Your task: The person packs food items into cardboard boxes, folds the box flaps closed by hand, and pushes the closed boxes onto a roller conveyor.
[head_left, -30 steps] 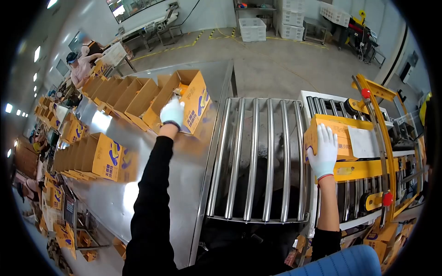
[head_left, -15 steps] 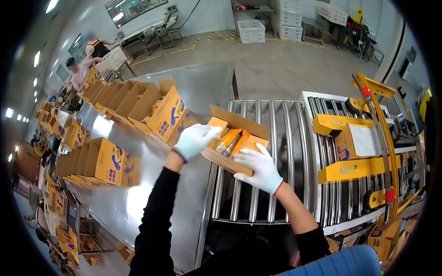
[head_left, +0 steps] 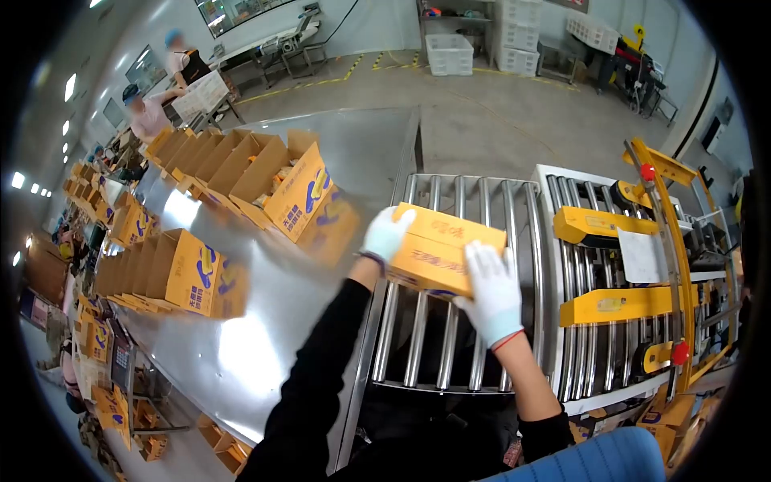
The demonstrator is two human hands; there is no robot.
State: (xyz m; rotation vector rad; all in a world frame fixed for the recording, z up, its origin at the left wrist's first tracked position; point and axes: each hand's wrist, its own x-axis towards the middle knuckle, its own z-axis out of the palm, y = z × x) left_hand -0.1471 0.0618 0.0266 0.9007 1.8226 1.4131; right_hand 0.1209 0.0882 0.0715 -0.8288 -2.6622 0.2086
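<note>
A yellow cardboard box (head_left: 438, 245) with its top flaps folded down sits on the roller conveyor, tilted a little in view. My left hand (head_left: 388, 234), in a white glove, grips its left end with the thumb over the top edge. Across the right part of the lid lie the fingers of my gloved right hand (head_left: 490, 289), its thumb at the near side. Both hands press the box from its two ends. Its contents are hidden under the flaps.
Metal rollers (head_left: 414, 341) run right to a taping machine (head_left: 626, 305) with yellow guides and a white sheet (head_left: 642, 255). On the steel table (head_left: 281, 353), open filled boxes (head_left: 281, 189) stand in one row, more boxes (head_left: 181, 273) in another. Two people work at the far left.
The box's flaps have gone from upright to folded down, covering the orange packets inside. My left hand has moved right onto its end. The box between the machine's guides is gone from view.
</note>
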